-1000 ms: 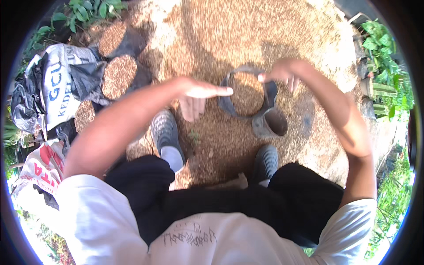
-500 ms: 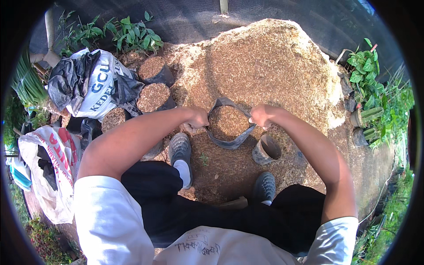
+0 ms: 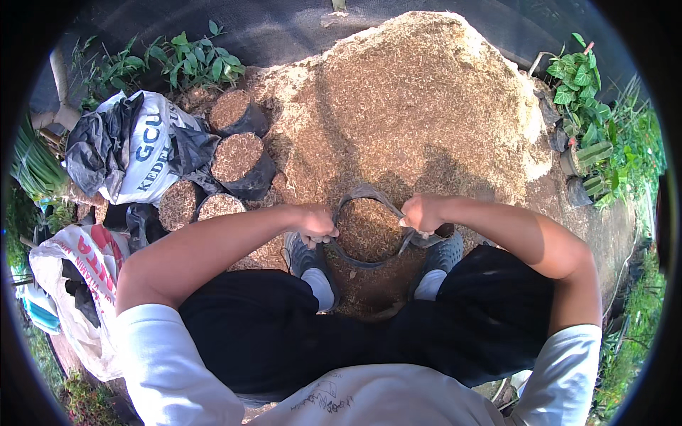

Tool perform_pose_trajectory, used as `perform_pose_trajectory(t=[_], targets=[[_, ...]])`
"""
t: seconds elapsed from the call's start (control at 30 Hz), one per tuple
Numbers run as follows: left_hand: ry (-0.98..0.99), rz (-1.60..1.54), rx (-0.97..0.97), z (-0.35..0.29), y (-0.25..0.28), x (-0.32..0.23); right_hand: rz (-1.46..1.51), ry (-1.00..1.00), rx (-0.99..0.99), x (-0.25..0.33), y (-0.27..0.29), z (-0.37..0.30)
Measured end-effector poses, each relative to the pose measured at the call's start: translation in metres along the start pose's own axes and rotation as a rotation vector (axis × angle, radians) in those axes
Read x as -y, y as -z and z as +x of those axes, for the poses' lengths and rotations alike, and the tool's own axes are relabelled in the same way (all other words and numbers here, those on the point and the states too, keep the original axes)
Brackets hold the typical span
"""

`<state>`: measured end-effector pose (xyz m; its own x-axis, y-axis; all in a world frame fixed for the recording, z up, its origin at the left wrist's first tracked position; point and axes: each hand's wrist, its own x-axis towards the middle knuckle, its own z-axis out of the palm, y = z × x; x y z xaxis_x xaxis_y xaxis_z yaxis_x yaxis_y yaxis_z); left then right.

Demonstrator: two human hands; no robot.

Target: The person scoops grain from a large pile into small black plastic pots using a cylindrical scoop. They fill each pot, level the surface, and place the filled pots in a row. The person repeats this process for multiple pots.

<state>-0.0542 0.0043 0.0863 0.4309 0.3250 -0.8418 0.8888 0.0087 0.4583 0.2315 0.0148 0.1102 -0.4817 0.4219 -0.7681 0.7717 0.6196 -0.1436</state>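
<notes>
Your left hand [image 3: 315, 222] pinches the left rim of a black bag [image 3: 364, 192], your right hand [image 3: 423, 215] the right rim; its mouth is spread round. Far left: white-and-red sack [image 3: 106, 259], with a white-and-black sack [image 3: 149, 156] beyond it. Next, filled black pots [image 3: 259, 181] clustered past your left forearm. Then your left shoe [image 3: 303, 253], partly under that forearm. Black bag sits mid-view, between your hands and just ahead of your feet, brown shavings [image 3: 369, 228] inside; can't tell if it touches the ground. Big shavings pile [image 3: 419, 106] beyond it. Small grey pot [image 3: 423, 241], partly hidden by your right hand, near your right shoe [image 3: 447, 252]. Leafy plants [image 3: 579, 78] far right.
</notes>
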Motion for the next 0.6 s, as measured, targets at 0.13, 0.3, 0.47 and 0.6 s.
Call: perform_pose_trajectory(t=[0.13,0.3,0.47,0.6], targets=[[-0.004,0.008,0.103,0.035,-0.056,0.008,0.255,-0.058,0.158,-0.017,-0.066,0.008],[0.105,-0.008,-0.002,0.032,-0.080,0.010,0.337,-0.007,0.124,-0.018,-0.080,0.013],[0.010,0.183,0.093,0.040,-0.064,0.000,0.379,0.199,0.130,-0.022,-0.082,0.028],[0.107,-0.105,0.216,0.040,-0.056,0.007,0.514,0.210,0.070,-0.041,-0.097,0.034]])
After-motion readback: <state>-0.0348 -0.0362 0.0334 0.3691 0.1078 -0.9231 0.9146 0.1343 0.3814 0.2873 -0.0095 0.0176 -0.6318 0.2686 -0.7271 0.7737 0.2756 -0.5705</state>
